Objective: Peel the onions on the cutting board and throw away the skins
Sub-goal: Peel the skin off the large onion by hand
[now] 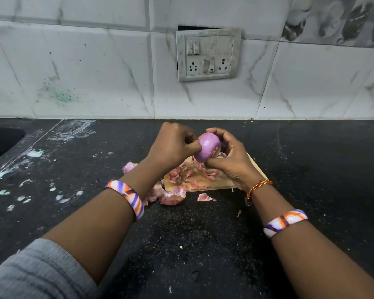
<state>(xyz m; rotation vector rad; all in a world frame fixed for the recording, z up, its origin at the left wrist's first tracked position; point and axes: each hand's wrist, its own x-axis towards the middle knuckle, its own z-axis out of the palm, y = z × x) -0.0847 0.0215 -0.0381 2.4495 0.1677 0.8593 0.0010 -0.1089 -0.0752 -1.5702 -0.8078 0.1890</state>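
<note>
Head view: two hands peel an onion (207,150).
Left hand (173,145) and right hand (229,156) fingers grasp it; skins (188,175) lie under them.

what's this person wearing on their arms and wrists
Each forearm carries a glossy white bangle striped orange and purple: left bangle, right bangle. The right wrist also has a thin red and yellow twisted thread. A grey sleeve is pushed up the left arm.
</note>
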